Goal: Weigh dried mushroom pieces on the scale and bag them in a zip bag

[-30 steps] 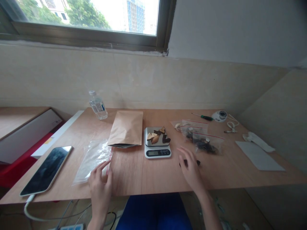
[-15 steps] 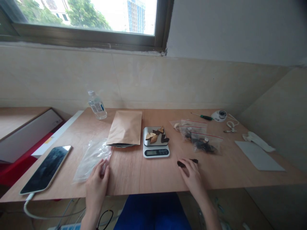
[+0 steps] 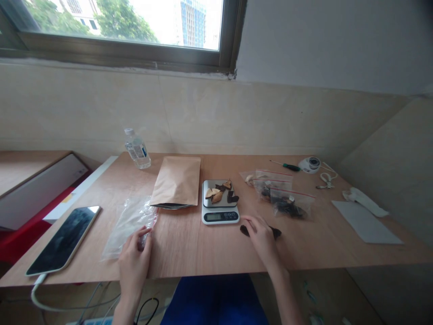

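Note:
My right hand (image 3: 262, 237) is low over the table in front of the scale, thumb and fingers closed about a dark dried piece (image 3: 244, 231). Another dark piece (image 3: 276, 233) shows on the far side of this hand; whether the two join is hidden. Pale, brown and dark dried slices (image 3: 216, 193) lie on the steel plate of a white digital scale (image 3: 206, 218), whose display I cannot read. My left hand (image 3: 133, 253) rests with curled fingers on the red-edged side of a clear zip bag (image 3: 118, 237); its fingertips are partly hidden.
A brown paper pouch (image 3: 177, 180) lies left of the scale, near a water bottle (image 3: 138, 151). Several small zip bags (image 3: 292, 205) with dried pieces lie right. Farther out are a phone (image 3: 64, 241), screwdriver (image 3: 291, 167), white camera (image 3: 309, 164) and white sheet (image 3: 365, 221).
My right hand has moved left and slightly away from me, toward the scale, with a dark piece shifting left. My left hand has hardly moved.

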The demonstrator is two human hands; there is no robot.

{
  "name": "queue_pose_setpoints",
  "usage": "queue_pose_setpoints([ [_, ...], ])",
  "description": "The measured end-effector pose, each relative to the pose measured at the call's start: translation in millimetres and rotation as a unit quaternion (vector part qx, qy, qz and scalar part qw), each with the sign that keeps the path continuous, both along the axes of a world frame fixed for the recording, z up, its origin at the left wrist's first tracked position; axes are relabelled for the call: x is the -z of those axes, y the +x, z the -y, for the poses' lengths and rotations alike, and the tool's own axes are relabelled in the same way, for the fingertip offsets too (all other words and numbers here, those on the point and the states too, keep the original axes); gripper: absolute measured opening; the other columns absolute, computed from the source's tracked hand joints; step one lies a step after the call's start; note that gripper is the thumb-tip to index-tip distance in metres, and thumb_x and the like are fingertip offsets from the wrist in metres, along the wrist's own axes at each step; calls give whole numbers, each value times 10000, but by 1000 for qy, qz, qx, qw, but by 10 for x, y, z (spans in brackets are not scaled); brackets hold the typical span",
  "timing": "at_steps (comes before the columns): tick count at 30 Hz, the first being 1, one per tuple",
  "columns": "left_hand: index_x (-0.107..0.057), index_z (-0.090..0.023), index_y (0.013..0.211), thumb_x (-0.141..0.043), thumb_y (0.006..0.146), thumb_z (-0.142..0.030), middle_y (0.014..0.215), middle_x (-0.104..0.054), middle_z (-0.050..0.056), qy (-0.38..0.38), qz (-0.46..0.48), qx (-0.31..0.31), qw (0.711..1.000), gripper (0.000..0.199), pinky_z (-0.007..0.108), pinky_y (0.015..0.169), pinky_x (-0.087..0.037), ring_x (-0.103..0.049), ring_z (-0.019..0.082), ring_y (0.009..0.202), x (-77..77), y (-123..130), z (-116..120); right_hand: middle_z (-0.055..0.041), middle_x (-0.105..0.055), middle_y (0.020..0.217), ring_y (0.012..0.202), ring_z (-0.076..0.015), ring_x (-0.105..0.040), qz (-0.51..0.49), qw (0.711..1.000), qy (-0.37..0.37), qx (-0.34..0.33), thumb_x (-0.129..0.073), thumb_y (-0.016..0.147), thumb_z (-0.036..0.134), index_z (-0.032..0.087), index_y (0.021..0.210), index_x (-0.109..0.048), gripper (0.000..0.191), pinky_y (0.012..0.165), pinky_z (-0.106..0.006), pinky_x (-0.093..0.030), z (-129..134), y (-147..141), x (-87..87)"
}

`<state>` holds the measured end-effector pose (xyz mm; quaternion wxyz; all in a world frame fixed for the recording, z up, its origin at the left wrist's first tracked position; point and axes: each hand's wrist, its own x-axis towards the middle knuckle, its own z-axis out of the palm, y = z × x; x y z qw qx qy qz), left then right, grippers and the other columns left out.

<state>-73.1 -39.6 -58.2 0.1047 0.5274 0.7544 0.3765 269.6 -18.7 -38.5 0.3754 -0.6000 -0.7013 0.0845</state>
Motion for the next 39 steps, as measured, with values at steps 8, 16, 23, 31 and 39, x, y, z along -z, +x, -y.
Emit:
queue_pose_setpoints([
  [8, -590, -242, 962, -419, 838, -474, 1104, -635, 47, -4, -25, 3, 1000, 314, 370, 832, -436, -579, 248, 979, -4, 25, 14, -78, -640, 962, 925, -257, -600, 34, 999, -32, -25, -566, 825, 247, 209, 990, -612, 176, 815, -408, -496, 104, -13, 53],
  [16, -574, -230, 982, -386, 864, -437, 1119, -622, 51, -22, -80, -24, 996, 304, 355, 770, -416, -590, 228, 855, -69, 99, 23, -83, -678, 1019, 957, -228, -635, -26, 998, -58, -27, -455, 887, 213, 218, 1056, -617, 234, 825, -364, -515, 84, 17, 65],
  [23, -568, -227, 982, -371, 866, -435, 1090, -635, 55, -10, -88, -12, 996, 309, 365, 782, -416, -583, 253, 923, -68, 96, 31, -76, -683, 1031, 1051, -223, -614, -116, 990, 10, -80, -508, 878, 275, 220, 888, -607, 113, 910, -391, -492, -462, -390, -268],
  [31, -564, -231, 975, -379, 864, -441, 1102, -633, 52, -3, -83, -8, 997, 301, 377, 813, -421, -582, 254, 957, -57, 96, 34, -97, -579, 1257, 1189, -260, -492, -8, 995, 61, -77, -571, 856, 267, 227, 1000, -655, 172, 1003, -486, -409, -721, -450, -120],
  [39, -568, -231, 977, -377, 869, -438, 1103, -636, 53, -3, -85, -6, 996, 302, 370, 813, -417, -583, 251, 955, -50, 96, 27, -116, -543, 1259, 1203, -233, -471, -46, 997, 53, -13, -428, 927, 302, 208, 1155, -568, 284, 1019, -461, -382, -441, -284, -47],
])
